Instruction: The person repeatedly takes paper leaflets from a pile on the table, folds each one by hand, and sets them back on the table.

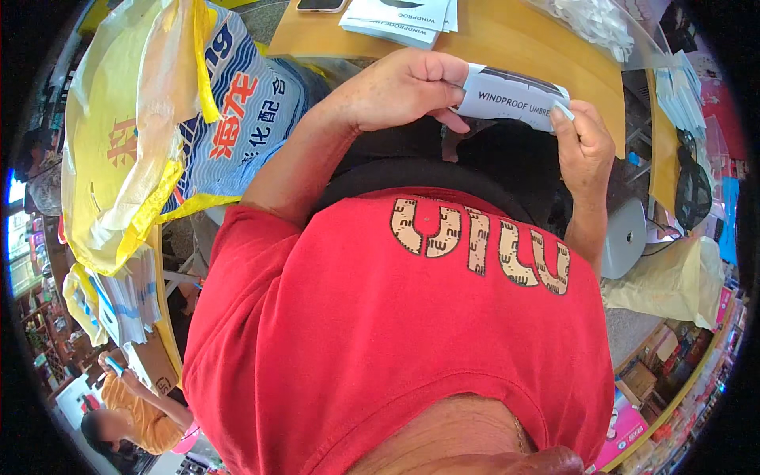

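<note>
Between my two hands, above my lap, a curved printed paper card [513, 100] shows a dark umbrella picture and the words "WINDPROOF UMBRE". My left hand [404, 89] grips one end of it with the thumb over the edge and a lower finger apart. At the other end, my right hand [579, 133] pinches the card between thumb and fingers, beside a small pale strip [563, 109]. A stack of similar printed cards [392, 27] lies on the yellow table [504, 47] beyond my hands. What is behind the card is hidden.
A phone [322, 5] rests near the stack. Left stands a large yellow-edged woven sack [243, 113]. White strips in a clear plastic container [594, 29] are at the upper right. Bundled papers [680, 95] lie farther right. A person in an orange top [136, 409] works at lower left.
</note>
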The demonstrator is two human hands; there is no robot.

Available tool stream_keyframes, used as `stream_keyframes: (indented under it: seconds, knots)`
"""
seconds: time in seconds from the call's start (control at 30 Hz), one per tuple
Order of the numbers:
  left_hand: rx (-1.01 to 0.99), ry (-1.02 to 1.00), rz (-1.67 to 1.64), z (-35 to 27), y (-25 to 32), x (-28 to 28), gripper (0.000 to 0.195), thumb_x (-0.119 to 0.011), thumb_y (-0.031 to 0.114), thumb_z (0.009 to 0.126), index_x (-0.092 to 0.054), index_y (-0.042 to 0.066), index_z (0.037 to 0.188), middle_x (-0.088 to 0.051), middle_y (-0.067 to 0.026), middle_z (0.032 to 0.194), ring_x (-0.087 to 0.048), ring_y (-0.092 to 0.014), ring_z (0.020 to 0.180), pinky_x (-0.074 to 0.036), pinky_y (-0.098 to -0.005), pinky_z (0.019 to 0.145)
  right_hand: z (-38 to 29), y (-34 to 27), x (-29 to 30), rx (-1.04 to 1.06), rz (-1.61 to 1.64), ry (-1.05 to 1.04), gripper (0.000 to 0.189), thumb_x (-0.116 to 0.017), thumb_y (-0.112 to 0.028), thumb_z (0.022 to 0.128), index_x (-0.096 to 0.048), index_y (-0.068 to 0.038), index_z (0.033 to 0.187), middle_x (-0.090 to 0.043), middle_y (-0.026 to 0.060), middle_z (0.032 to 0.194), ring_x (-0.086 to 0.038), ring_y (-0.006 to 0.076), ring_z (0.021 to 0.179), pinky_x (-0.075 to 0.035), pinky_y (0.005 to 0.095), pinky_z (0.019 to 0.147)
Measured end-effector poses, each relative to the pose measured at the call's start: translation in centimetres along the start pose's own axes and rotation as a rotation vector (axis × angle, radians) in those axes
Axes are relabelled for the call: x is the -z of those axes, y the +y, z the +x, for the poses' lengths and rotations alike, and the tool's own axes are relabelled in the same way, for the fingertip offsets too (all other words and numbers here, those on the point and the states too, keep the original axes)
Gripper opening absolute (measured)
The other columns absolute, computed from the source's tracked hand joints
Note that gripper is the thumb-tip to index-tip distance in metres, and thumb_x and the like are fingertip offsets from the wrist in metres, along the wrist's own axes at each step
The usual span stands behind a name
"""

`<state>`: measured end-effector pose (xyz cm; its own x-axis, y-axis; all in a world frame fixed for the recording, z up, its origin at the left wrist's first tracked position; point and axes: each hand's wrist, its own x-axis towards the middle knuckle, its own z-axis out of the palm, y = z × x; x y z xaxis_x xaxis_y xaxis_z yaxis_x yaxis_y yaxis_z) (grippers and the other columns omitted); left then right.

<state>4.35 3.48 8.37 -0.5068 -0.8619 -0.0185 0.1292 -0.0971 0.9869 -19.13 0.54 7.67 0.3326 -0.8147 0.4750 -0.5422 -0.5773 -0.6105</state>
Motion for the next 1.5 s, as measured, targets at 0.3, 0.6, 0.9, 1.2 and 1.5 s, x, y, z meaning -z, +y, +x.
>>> stream_keyframes:
  seconds: [0.3,0.6,0.9,1.2,1.5]
  knots:
    - [0.006,-0.041,-0.017,-0.3,0.0,-0.2,0.027,-0.038,0.001,0.081,-0.046,-0.002,0.107,-0.053,-0.0103,0.100,-0.051,-0.017,0.093,-0.046,-0.0297,0.076,-0.1,-0.3,0.2,-0.015,-0.030,-0.009,0.014,-0.057,-0.011,0.074,-0.055,0.002,0.071,-0.054,0.0083,0.071,-0.051,0.0169,0.061,-0.040,0.0249,0.056]
    - [0.011,0.260,0.171,0.2,-0.6,-1.7,0.021,-0.051,0.016,0.081,-0.055,-0.001,0.093,-0.057,-0.0050,0.084,-0.054,-0.010,0.073,-0.049,-0.0218,0.059,-0.2,0.0,0.0,0.039,-0.033,-0.008,0.016,-0.056,-0.012,0.074,-0.054,0.003,0.069,-0.053,0.0097,0.070,-0.051,0.0191,0.060,-0.040,0.0260,0.054]
    - [0.001,0.297,0.008,0.4,-1.1,-1.7,0.020,-0.050,0.018,0.081,-0.055,0.000,0.089,-0.057,-0.0047,0.076,-0.054,-0.010,0.065,-0.050,-0.0239,0.056,-0.2,0.1,0.4,0.064,0.015,0.052,0.020,-0.055,-0.013,0.076,-0.050,0.003,0.066,-0.050,0.0101,0.067,-0.047,0.0191,0.056,-0.038,0.0258,0.051]
    - [-0.020,0.305,-0.066,0.2,-1.0,-2.1,0.021,-0.050,0.019,0.081,-0.055,0.000,0.089,-0.057,-0.0056,0.077,-0.055,-0.010,0.067,-0.051,-0.0257,0.055,0.1,-0.5,0.5,0.080,0.032,0.102,0.024,-0.054,-0.015,0.077,-0.047,0.003,0.062,-0.048,0.0094,0.062,-0.045,0.0193,0.053,-0.037,0.0269,0.050]
    - [0.007,0.412,-0.226,0.5,-1.9,-1.8,0.019,-0.049,0.017,0.081,-0.055,0.000,0.089,-0.057,-0.0058,0.076,-0.056,-0.011,0.066,-0.051,-0.0263,0.054,0.1,0.5,0.5,-0.345,0.769,0.125,0.038,-0.060,-0.006,0.072,-0.039,0.001,0.103,-0.054,0.0051,0.077,-0.051,0.0096,0.070,-0.042,0.0223,0.060]
